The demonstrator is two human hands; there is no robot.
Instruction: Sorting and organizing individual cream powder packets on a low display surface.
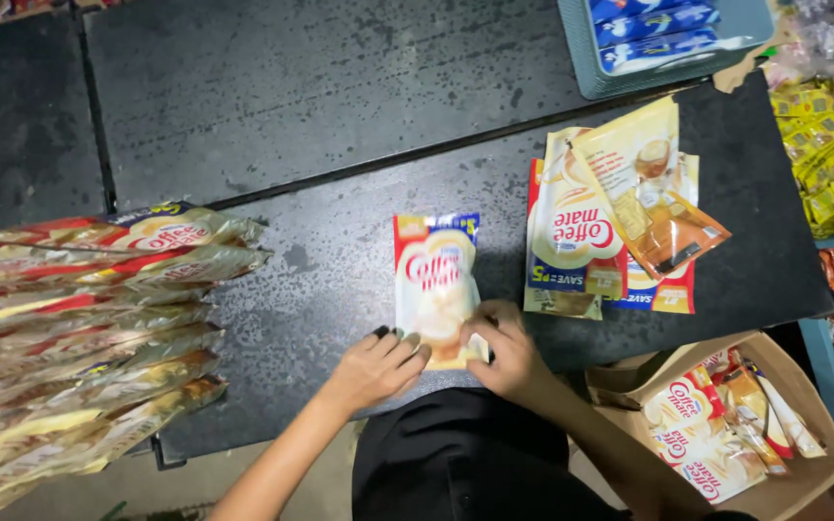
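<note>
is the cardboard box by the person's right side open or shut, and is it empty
Open and not empty: the cardboard box has its flaps spread, and several cream-and-red creamer pouches lie inside it.
</note>
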